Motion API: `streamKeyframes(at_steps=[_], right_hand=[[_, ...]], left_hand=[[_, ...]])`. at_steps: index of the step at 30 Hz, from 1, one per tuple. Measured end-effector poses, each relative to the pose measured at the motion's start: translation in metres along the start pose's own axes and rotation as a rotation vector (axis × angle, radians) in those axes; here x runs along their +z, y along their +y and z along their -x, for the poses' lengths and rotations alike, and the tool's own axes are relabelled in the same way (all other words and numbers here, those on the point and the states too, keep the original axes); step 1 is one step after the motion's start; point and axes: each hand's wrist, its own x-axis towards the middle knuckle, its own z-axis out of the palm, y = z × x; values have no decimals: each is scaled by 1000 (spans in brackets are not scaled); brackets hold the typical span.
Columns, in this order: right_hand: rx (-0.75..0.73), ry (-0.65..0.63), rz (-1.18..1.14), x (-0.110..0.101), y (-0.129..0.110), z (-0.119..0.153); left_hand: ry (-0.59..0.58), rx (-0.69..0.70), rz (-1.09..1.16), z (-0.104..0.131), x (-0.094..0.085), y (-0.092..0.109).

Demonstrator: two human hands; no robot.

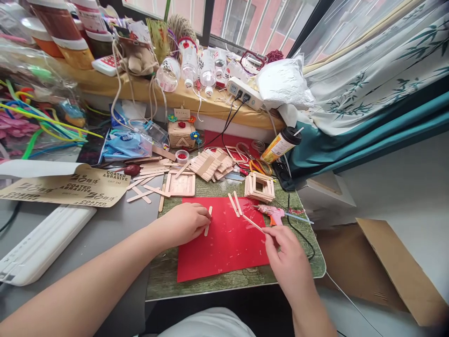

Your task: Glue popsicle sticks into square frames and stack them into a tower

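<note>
Over the red sheet (228,248), my left hand (187,222) has its fingers curled round a wooden craft stick (210,210), whose two ends stick out beyond the fingertips. My right hand (287,255) pinches the near end of another craft stick (253,223) between thumb and forefinger. Its far end points toward a pair of craft sticks (235,204) lying side by side near the sheet's back edge. A pink hot glue gun (271,213) lies just beyond my right hand. Behind it stands a square frame of stacked sticks (259,187).
A flat stick panel (180,183), loose sticks (143,193) and a heap of joined sticks (210,164) lie behind the sheet. Sandpaper (66,186) is at left. A drink cup (282,144) stands back right, near scissors (259,166). The glue gun's cable runs along the right edge.
</note>
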Motion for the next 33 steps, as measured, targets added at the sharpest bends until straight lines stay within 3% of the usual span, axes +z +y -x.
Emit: streamKeyframes(at_steps=[3,6,10,14,21,28,33], right_hand=[[-1,-81,81,-20,-7,1],[-23,-157,123,-25,-12,-4],[-5,-202,159,-9,-15,-18],[-32,-148,64,7,-19,-28],[35,-120,-55,11,-17,-49],[217,-90,-490,63,1,-52],[106,-80,-399,81,-4,-44]], left_hand=[[4,0,12,-1,-1,0],[15,3,8,-1,0,-1],[14,10,-3,-1,2,-2],[2,7,4,-2,3,-4],[25,23,13,-3,1,-2],[3,6,-2,-2,3,-3],[36,21,7,-1,3,-2]])
